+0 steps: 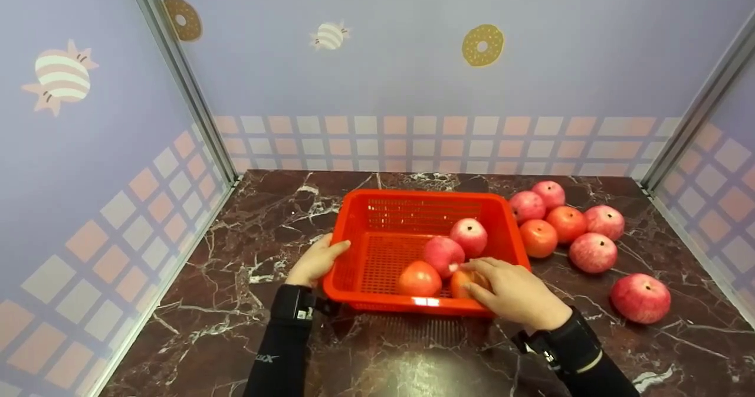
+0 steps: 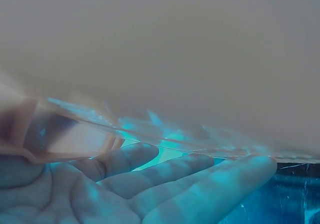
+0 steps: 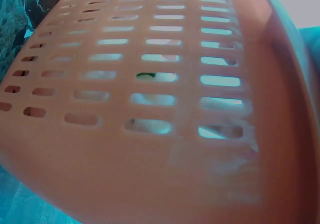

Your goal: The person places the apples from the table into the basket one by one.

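Note:
A red plastic basket (image 1: 424, 193) with slotted walls stands on the dark marbled table. My left hand (image 1: 315, 262) holds its left side, thumb over the rim; in the left wrist view the fingers (image 2: 200, 184) lie along the outside. My right hand (image 1: 519, 291) reaches over the front right corner and grips an orange-red round fruit (image 1: 462, 282) inside, thumb and fingers on either side of it. The right wrist view shows only the slotted wall (image 3: 115, 149). Another orange-red fruit (image 1: 420, 279) and two pinkish apples, one nearer (image 1: 442, 255) and one behind (image 1: 469, 238), lie in the basket.
Right of the basket sit several pinkish apples (image 1: 593, 253) and two orange-red fruits (image 1: 538, 238). One larger apple (image 1: 640, 298) lies apart, closer to the front right. Patterned panels (image 1: 413, 78) enclose the table at the back and both sides.

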{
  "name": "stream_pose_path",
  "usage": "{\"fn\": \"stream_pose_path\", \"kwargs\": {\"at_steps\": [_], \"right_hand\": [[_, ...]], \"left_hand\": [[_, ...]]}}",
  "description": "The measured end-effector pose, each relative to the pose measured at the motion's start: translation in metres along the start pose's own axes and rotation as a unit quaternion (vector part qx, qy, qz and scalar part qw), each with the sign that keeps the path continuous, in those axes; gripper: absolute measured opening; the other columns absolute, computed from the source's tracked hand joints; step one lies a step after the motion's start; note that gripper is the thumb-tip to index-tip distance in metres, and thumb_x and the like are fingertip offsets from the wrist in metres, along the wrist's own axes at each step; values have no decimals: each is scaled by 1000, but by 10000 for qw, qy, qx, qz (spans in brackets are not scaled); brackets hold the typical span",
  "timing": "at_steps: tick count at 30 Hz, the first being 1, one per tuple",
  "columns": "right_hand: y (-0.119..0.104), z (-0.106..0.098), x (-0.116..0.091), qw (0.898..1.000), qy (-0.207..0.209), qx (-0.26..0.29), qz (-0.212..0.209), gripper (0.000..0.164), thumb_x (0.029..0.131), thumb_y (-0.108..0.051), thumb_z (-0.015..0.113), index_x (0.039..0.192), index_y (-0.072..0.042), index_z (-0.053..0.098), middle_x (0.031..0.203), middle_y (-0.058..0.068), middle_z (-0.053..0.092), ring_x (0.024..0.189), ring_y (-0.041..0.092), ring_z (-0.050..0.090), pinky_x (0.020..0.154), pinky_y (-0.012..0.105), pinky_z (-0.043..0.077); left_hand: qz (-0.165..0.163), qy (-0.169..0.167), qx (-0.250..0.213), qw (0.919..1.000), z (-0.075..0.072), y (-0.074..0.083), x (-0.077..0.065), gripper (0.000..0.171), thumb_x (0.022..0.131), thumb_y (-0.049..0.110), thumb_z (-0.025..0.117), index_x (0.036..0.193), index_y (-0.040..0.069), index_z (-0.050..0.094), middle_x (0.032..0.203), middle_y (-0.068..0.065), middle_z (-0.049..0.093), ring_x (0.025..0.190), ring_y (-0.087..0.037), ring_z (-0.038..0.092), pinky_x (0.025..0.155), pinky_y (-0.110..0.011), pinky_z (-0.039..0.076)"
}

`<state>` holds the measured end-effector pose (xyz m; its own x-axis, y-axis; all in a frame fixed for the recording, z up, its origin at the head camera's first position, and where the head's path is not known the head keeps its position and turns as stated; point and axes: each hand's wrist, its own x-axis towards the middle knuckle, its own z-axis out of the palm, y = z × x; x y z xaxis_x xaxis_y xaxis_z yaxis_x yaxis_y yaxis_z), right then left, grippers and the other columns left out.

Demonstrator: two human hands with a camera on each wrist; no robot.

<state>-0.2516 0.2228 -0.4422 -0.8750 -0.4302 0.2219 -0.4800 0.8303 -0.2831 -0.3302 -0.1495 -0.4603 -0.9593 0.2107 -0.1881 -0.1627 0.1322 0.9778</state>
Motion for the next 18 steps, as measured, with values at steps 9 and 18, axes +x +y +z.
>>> {"fn": "stream_pose_path", "kwargs": {"at_steps": [9,18], "right_hand": [[0,0,0,10000,4,84,19,35,98,-33,66,129,-17,70,127,7,71,117,27,69,98,49,57],[0,0,0,9999,-2,143,55,35,98,-33,66,129,-17,69,126,8,71,118,28,68,99,50,57]], "left_hand": [[98,-26,99,9999,0,1,-2,41,109,18,44,142,-6,43,134,-36,57,117,-48,66,88,-49,63],[54,-4,99,9999,0,0,0,41,109,19,44,142,-6,42,134,-36,57,117,-48,66,88,-48,63]]}}
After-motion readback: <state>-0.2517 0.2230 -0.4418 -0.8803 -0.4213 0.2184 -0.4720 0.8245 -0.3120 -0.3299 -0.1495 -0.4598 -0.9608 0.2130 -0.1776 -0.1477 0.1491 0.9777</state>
